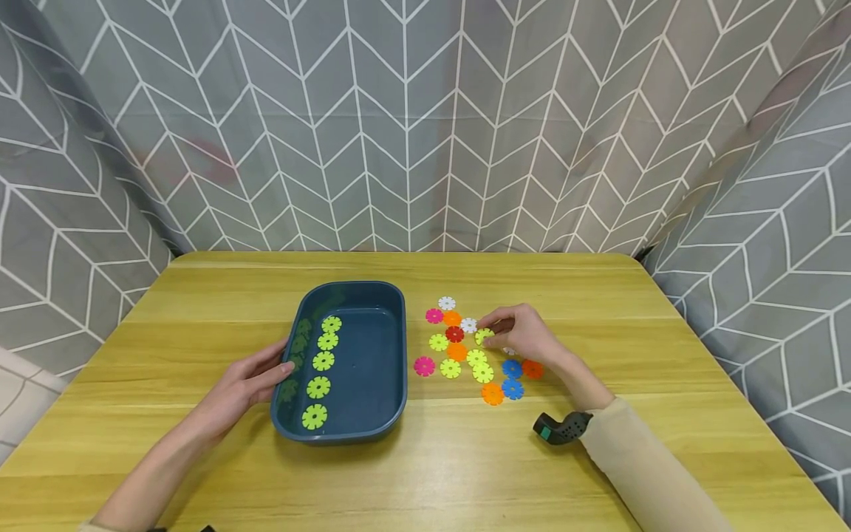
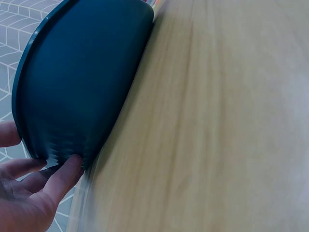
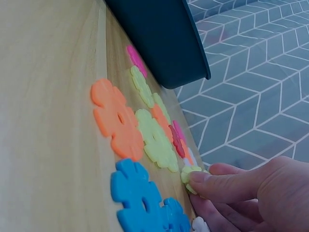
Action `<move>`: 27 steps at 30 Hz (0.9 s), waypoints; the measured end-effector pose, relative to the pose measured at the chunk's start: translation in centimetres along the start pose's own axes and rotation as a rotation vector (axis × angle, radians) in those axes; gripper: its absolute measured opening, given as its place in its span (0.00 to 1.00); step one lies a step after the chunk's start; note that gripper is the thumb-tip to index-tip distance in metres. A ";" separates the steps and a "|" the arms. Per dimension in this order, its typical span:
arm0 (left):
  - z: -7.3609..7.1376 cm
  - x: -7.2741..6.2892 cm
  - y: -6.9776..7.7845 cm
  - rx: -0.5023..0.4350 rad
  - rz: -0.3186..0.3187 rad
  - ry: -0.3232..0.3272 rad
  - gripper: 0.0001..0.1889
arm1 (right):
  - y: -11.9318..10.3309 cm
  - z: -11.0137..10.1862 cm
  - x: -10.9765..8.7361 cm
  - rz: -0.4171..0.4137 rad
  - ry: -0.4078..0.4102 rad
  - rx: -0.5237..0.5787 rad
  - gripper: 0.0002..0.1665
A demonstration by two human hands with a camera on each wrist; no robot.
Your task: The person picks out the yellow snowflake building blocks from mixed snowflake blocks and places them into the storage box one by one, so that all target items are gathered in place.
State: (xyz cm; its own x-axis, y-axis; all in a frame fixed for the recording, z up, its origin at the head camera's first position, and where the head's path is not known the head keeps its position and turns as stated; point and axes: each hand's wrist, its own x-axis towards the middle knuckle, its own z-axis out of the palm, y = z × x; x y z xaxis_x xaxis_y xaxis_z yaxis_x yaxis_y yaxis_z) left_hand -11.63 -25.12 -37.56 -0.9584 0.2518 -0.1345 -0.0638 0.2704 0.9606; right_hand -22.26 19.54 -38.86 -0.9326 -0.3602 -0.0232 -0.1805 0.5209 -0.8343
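Observation:
A dark blue plastic bin (image 1: 362,369) stands left of centre on the table, with several yellow-green snowflake discs (image 1: 318,387) lined up inside along its left side. My left hand (image 1: 249,377) grips the bin's left wall, thumb over the rim and fingers against the outside, as the left wrist view shows the fingertips (image 2: 72,162) on the outer wall. Right of the bin, my right hand (image 1: 521,332) pinches a yellow-green snowflake disc (image 3: 189,178) between thumb and fingers, close over the loose pile.
Loose snowflake discs lie around my right hand: blue ones (image 1: 513,389), orange ones (image 1: 493,394), pink ones (image 1: 424,366), a red one (image 1: 455,335) and white ones (image 1: 447,303). A patterned grey curtain (image 1: 412,125) hangs behind the wooden table (image 1: 452,473).

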 end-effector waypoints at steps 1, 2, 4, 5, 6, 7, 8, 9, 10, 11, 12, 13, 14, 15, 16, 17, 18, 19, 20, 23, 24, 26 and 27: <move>0.0 0.0 0.0 0.001 -0.002 0.001 0.37 | -0.1 0.0 -0.1 0.006 0.000 0.005 0.15; 0.0 0.0 0.0 0.000 -0.005 0.000 0.37 | -0.1 -0.1 -0.1 0.011 0.001 0.012 0.15; 0.0 0.0 0.0 0.000 -0.006 0.001 0.37 | -0.3 -0.2 -0.2 0.023 0.002 0.024 0.14; 0.0 0.0 0.0 0.000 -0.006 0.001 0.37 | -0.3 -0.2 -0.2 0.027 0.004 0.026 0.14; 0.0 0.0 0.0 -0.001 -0.005 0.000 0.37 | -0.4 -0.2 -0.2 0.025 0.003 0.030 0.14; 0.0 0.0 -0.1 -0.001 -0.003 0.000 0.37 | -0.4 -0.2 -0.2 0.026 0.002 0.031 0.14; 0.0 0.0 -0.1 -0.001 -0.001 -0.001 0.37 | -0.3 -0.2 -0.2 0.027 0.001 0.033 0.14; 0.0 0.0 -0.1 -0.001 0.000 -0.001 0.37 | -0.4 -0.2 -0.2 0.031 0.001 0.033 0.14; 0.0 0.1 -0.1 -0.001 0.001 -0.001 0.37 | -0.3 -0.2 -0.2 0.031 -0.003 0.034 0.14; 0.0 0.1 -0.1 0.000 0.000 -0.002 0.37 | -0.3 -0.2 -0.2 0.032 -0.006 0.038 0.14; 0.0 0.1 -0.1 0.001 0.000 -0.001 0.37 | -0.3 -0.2 -0.2 0.036 -0.008 0.047 0.13; 0.0 0.0 -0.1 0.002 0.000 0.001 0.37 | -0.3 -0.2 -0.2 0.044 -0.012 0.057 0.13; 0.0 0.0 -0.1 0.003 -0.001 0.003 0.37 | -0.3 -0.2 -0.1 0.051 -0.016 0.071 0.13; 0.0 0.0 -0.1 0.004 -0.001 0.005 0.37 | -0.3 -0.2 -0.1 0.058 -0.023 0.083 0.13; 0.0 0.0 -0.1 0.004 -0.001 0.006 0.37 | -0.3 -0.3 -0.1 0.064 -0.028 0.094 0.14; 0.0 0.0 -0.1 0.003 -0.001 0.007 0.37 | -0.3 -0.3 -0.1 0.071 -0.033 0.105 0.14; 0.0 -0.1 -0.1 0.002 0.000 0.007 0.37 | -0.4 -0.3 0.0 0.080 -0.038 0.118 0.14; 0.0 -0.1 -0.1 0.003 -0.001 0.007 0.37 | -0.4 -0.3 0.0 0.084 -0.045 0.127 0.14; 0.0 -0.1 -0.1 0.004 -0.001 0.006 0.37 | -0.5 -0.3 0.0 0.087 -0.051 0.137 0.14; -0.1 -0.1 -0.1 0.006 -0.006 0.007 0.37 | -0.7 -0.4 -0.1 0.090 -0.063 0.183 0.15; -0.1 -0.1 -0.1 0.007 -0.008 0.009 0.37 | -0.8 -0.4 -0.1 0.092 -0.066 0.208 0.16; 0.0 -0.1 -0.1 0.007 -0.013 0.012 0.37 | -0.9 -0.4 0.0 0.092 -0.072 0.258 0.16; 0.0 0.0 -0.1 0.006 -0.016 0.013 0.37 | -1.0 -0.4 0.0 0.093 -0.072 0.280 0.17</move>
State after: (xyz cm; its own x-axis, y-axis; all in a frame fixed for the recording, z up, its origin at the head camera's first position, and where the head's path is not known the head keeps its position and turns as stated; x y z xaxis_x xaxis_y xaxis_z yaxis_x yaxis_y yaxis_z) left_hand -11.60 -25.17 -37.60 -0.9609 0.2350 -0.1463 -0.0773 0.2798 0.9569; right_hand -22.20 19.32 -37.80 -0.9145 -0.3807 -0.1371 0.0070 0.3239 -0.9461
